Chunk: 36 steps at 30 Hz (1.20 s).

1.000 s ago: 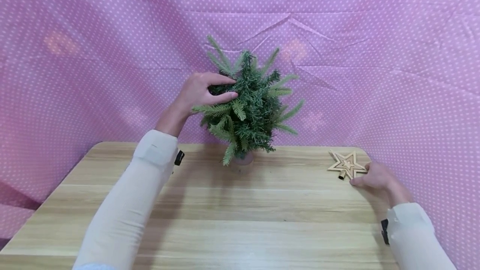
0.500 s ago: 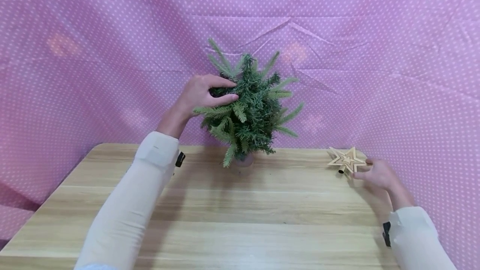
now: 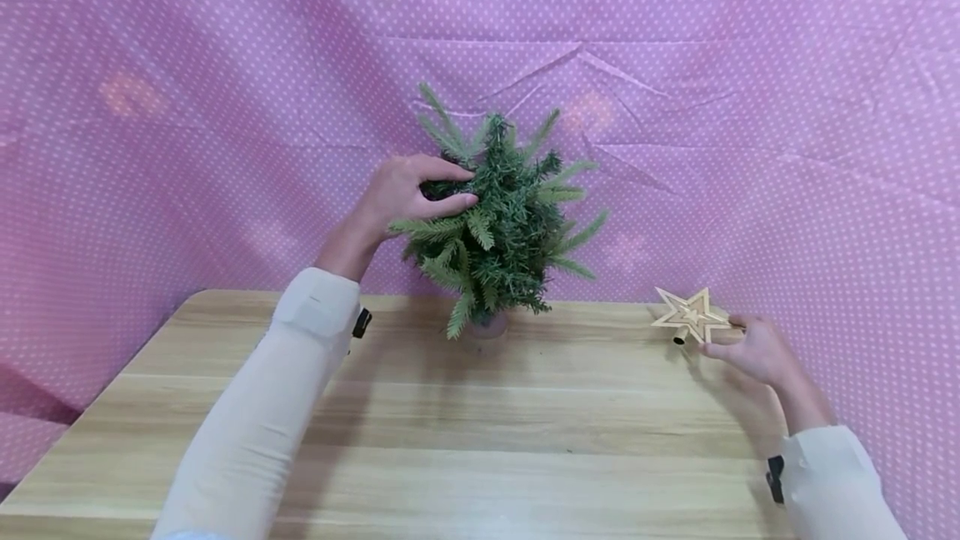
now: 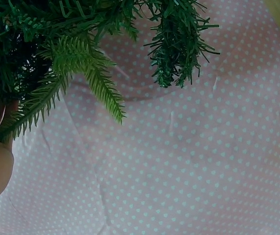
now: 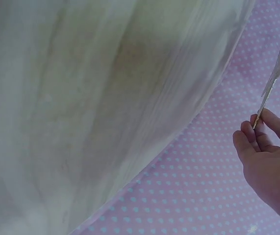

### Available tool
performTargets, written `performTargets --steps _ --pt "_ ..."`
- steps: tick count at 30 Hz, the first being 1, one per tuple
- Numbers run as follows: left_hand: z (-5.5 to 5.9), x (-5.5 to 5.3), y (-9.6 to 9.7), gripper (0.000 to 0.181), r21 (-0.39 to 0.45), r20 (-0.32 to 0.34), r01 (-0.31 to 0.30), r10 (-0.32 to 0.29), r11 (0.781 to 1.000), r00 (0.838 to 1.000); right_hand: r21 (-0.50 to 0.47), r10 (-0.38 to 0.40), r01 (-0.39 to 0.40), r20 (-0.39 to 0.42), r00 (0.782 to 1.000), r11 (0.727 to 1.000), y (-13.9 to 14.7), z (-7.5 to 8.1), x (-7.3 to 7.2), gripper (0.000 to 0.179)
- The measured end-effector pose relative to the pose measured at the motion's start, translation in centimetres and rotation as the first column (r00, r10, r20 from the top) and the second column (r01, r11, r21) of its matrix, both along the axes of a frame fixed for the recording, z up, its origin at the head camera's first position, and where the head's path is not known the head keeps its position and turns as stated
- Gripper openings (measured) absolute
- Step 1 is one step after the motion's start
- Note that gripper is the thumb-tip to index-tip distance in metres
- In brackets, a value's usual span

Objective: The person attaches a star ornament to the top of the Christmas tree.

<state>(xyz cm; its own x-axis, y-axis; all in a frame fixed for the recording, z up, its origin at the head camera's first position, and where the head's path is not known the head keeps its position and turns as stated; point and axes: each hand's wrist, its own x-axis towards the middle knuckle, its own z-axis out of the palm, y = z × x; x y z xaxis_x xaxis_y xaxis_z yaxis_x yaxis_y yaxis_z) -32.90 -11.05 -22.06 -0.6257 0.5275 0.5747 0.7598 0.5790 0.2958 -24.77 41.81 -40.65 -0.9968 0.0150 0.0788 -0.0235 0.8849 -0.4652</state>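
A small artificial Christmas tree [image 3: 513,223] stands near the table's back edge, on a pale round base [image 3: 487,336]. My left hand [image 3: 408,190] grips its left side, thumb and index finger curved around the branches. In the left wrist view, needles [image 4: 90,63] hide most of the fingers. Over the table's back right corner, my right hand [image 3: 757,352] pinches one point of a gold star tree topper [image 3: 693,315], whose short socket [image 3: 680,336] points down and toward me. The right wrist view shows the star [image 5: 274,73] edge-on between thumb and fingers.
The wooden table [image 3: 480,415] has rounded back corners. Close behind it hangs a pink cloth [image 3: 720,148] with white dots, which also closes off both sides.
My right hand has lifted the star topper a little off the tabletop and tilted it. My left hand keeps its place on the tree. The head view has shifted slightly.
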Motion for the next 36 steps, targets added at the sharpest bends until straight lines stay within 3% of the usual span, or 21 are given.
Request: performTargets --steps 9,17,25,36 --pt "-0.3 -0.1 0.0 0.042 0.001 -0.017 -0.007 0.007 1.000 1.000 0.001 -0.001 0.001 -0.068 0.998 1.000 -0.7 0.4 0.4 0.089" --pt "-0.5 -0.1 0.0 0.040 0.003 -0.013 -0.035 0.035 0.999 0.999 -0.002 0.019 -0.020 -0.222 0.975 1.000 -1.7 1.3 0.3 0.079" --pt "-0.5 -0.3 0.0 0.041 -0.003 -0.057 -0.023 0.023 1.000 0.998 -0.014 -0.016 0.013 -0.210 0.978 1.000 -3.0 2.7 0.3 0.089" --pt "-0.4 -0.2 -0.1 0.038 -0.005 -0.067 -0.029 0.029 1.000 0.997 -0.025 -0.030 0.025 -0.238 0.971 0.999 -4.6 4.0 0.6 0.086"
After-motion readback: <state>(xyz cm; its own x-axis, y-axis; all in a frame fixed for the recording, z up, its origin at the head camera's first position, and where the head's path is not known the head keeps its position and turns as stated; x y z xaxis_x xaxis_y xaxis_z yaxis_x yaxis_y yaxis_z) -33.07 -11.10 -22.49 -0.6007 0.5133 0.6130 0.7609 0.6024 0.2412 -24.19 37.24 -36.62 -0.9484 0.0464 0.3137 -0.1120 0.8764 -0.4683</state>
